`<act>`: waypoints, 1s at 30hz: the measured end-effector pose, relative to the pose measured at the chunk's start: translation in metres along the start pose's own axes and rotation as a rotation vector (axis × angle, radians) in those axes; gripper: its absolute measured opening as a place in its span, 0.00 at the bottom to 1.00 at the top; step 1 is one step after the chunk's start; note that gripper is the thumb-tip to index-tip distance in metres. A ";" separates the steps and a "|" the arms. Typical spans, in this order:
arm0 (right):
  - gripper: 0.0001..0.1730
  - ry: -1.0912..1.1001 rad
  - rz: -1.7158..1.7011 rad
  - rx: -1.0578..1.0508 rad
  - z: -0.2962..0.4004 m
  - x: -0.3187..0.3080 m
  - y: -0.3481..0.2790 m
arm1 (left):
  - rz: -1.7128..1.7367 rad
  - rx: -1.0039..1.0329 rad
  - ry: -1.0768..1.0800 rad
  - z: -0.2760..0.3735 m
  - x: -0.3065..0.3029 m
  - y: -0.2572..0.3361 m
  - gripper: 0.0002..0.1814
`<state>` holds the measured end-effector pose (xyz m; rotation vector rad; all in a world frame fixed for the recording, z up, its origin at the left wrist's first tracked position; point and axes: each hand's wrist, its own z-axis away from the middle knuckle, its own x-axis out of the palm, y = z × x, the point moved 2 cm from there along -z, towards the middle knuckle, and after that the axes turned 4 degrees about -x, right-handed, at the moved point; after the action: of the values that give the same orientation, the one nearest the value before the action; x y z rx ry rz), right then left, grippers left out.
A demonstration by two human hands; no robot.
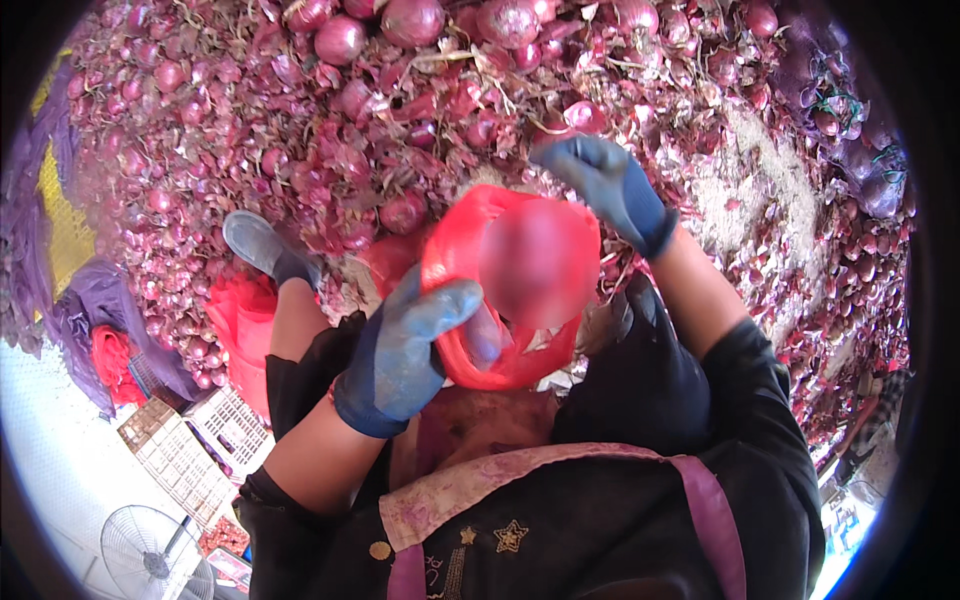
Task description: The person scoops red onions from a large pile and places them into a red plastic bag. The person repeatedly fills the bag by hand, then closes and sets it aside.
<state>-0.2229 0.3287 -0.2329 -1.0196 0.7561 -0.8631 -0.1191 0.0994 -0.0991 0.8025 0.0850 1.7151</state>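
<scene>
My left hand (401, 349), in a blue-grey coated work glove, grips the near left rim of a red mesh bag (465, 232), its thumb over the edge. The bag's mouth faces up between my legs. A blurred patch covers most of the opening, and a reddish-purple onion (481, 336) partly shows inside near the thumb. My right hand (600, 180), gloved alike, is just beyond the bag's far right edge, over loose onion skins. Its fingers are bent, and whether they hold anything is hidden.
A heap of red onions (337, 41) and dry skins spreads ahead and to both sides. At left are purple netting (105, 300), another red mesh bag (244, 322), plastic crates (176, 457) and a fan (156, 559). Filled purple net sacks (862, 142) lie at right.
</scene>
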 end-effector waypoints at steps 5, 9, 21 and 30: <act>0.31 -0.066 1.449 -0.033 -0.074 0.013 0.092 | -0.104 -0.082 -0.001 0.000 -0.001 0.001 0.15; 0.41 0.276 0.539 0.023 -0.072 -0.020 0.159 | 0.012 -0.028 0.017 0.001 -0.003 0.016 0.16; 0.39 0.298 1.183 -0.068 -0.143 -0.028 -0.066 | -0.028 -0.144 0.018 0.008 -0.005 0.002 0.17; 0.44 0.418 0.055 -0.180 -0.092 -0.053 0.029 | 0.060 -0.011 0.060 0.002 -0.010 0.001 0.30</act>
<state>-0.3192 0.3467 -0.2840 -0.9815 1.2280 -0.9872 -0.1181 0.0898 -0.1018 0.7526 0.0930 1.7951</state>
